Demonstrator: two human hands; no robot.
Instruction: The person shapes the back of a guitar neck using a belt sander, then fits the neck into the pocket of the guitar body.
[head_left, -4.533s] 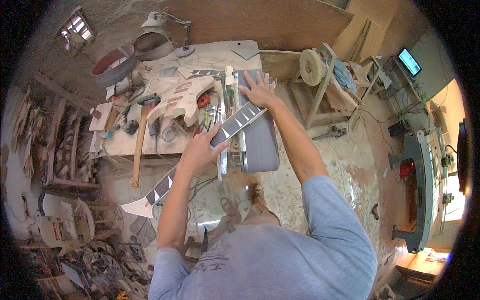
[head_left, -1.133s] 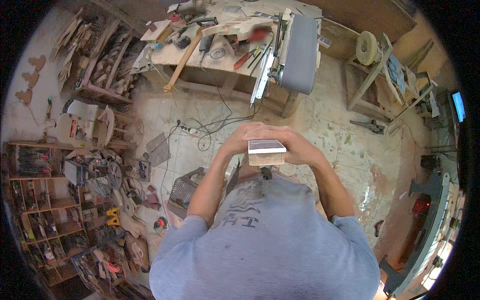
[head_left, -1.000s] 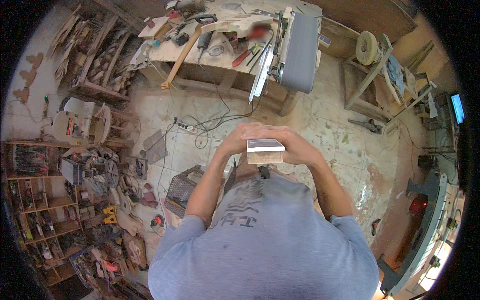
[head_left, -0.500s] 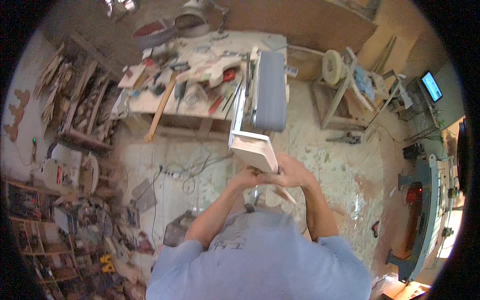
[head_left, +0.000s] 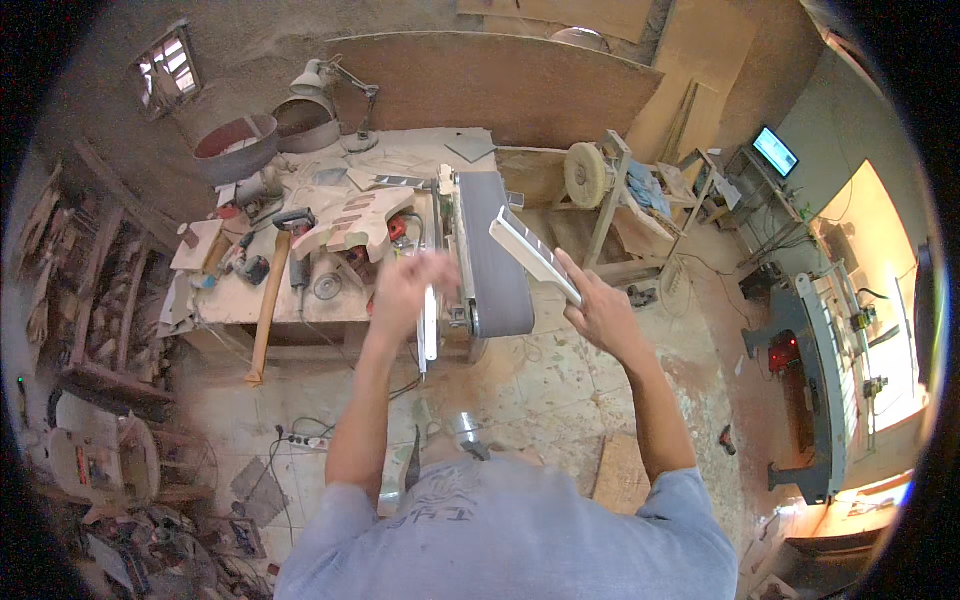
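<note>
right hand [head_left: 605,312] is gripping the guitar neck [head_left: 531,252], free end pointing up and left; left hand [head_left: 412,288] is showing blurred, so can't tell if it's open or curled. neck is overlapping the right edge of the sanding belt [head_left: 495,285] in view, at the right end of the counter [head_left: 232,298]; can't tell if it's touching. can't tell if the belt is running either. if it is, a careless touch could be gouging the neck, and a one-handed grip could be letting it kick. left hand is sitting by the metal rail [head_left: 430,325], so a slip could be putting fingers on the belt. wooden stick [head_left: 265,310] is overhanging the counter's front edge; a bump could be knocking it off.
</note>
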